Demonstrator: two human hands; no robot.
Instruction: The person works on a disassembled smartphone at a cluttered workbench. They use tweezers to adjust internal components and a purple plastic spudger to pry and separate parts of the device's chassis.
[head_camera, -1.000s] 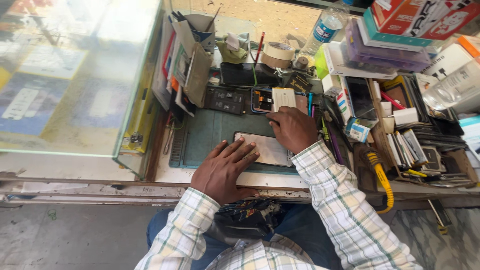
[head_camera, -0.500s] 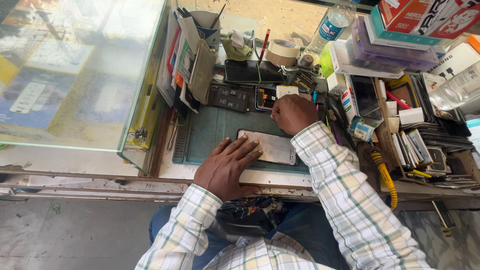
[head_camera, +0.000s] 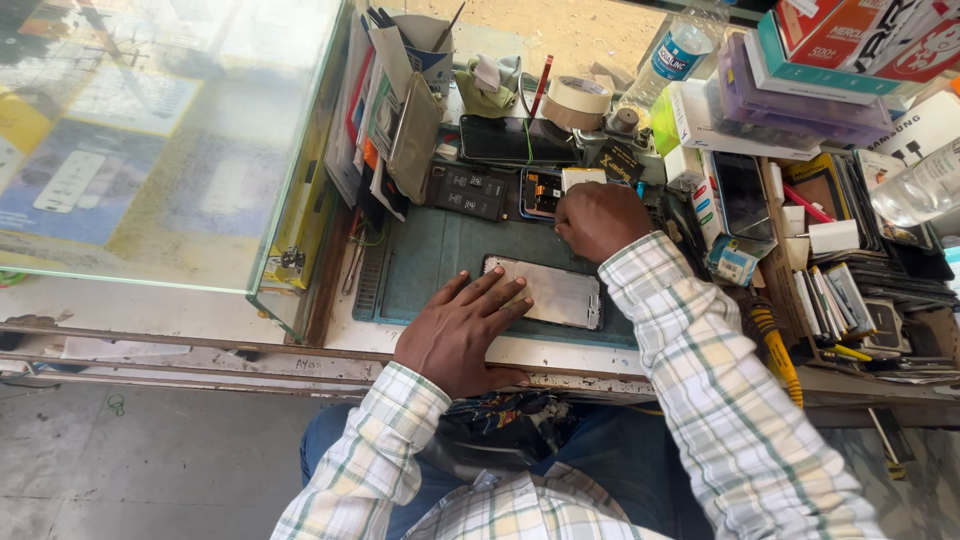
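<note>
A phone (head_camera: 556, 293) with a pale back lies flat on a green work mat (head_camera: 430, 262). My left hand (head_camera: 462, 328) rests flat on the mat with spread fingers, fingertips touching the phone's left end. My right hand (head_camera: 596, 218) reaches to the far edge of the mat, knuckles up, fingers curled at an opened phone (head_camera: 540, 190) with exposed parts and a small white piece. Whether those fingers pinch anything is hidden.
A glass display case (head_camera: 160, 140) stands at left. Behind the mat lie a dark phone (head_camera: 510, 140), a tape roll (head_camera: 578, 100), a water bottle (head_camera: 680, 50) and a pen holder (head_camera: 425, 50). Stacked boxes (head_camera: 800, 90) and phone parts crowd the right; a yellow-handled tool (head_camera: 775, 345) lies near the edge.
My right hand has moved away from the pale phone toward the opened phone at the mat's far edge. My left hand stays at the pale phone's left end.
</note>
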